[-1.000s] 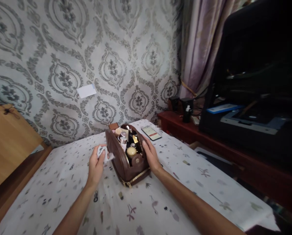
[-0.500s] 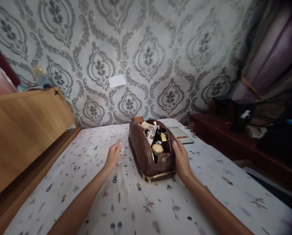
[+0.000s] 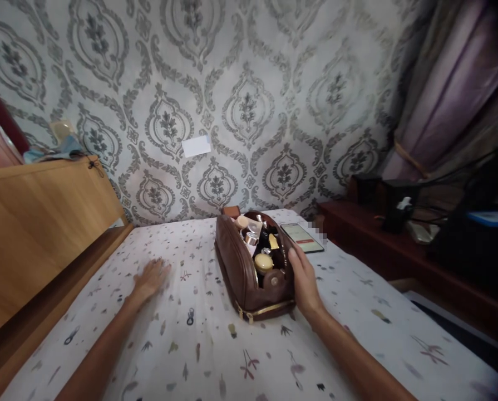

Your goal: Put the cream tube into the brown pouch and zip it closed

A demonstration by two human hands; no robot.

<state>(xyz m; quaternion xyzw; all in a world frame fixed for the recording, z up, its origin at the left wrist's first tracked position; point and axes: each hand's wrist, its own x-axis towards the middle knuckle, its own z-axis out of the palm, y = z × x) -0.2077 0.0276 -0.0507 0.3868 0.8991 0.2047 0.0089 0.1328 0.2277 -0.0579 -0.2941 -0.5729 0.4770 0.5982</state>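
A brown leather pouch (image 3: pixel 235 259) sits unzipped on the patterned white sheet (image 3: pixel 207 356), filled with small cosmetics, among them a round yellow-lidded jar (image 3: pixel 264 263) near its front. My right hand (image 3: pixel 307 281) rests against the pouch's right side, fingers along the wall and partly hidden. Left of the pouch, well apart from it, my left hand (image 3: pixel 151 278) is spread low over the sheet and holds nothing.
Behind my right hand lies a phone-like tablet (image 3: pixel 305 238). A small orange-brown object (image 3: pixel 231 211) is behind the pouch. Wooden panel (image 3: pixel 48 217) at left; dark red shelf (image 3: pixel 357 234) with black items and cables at right; patterned wall behind.
My left hand has moved left, away from the pouch, and its closed fingers have spread. My right hand stays at the pouch's side. The view has shifted slightly.
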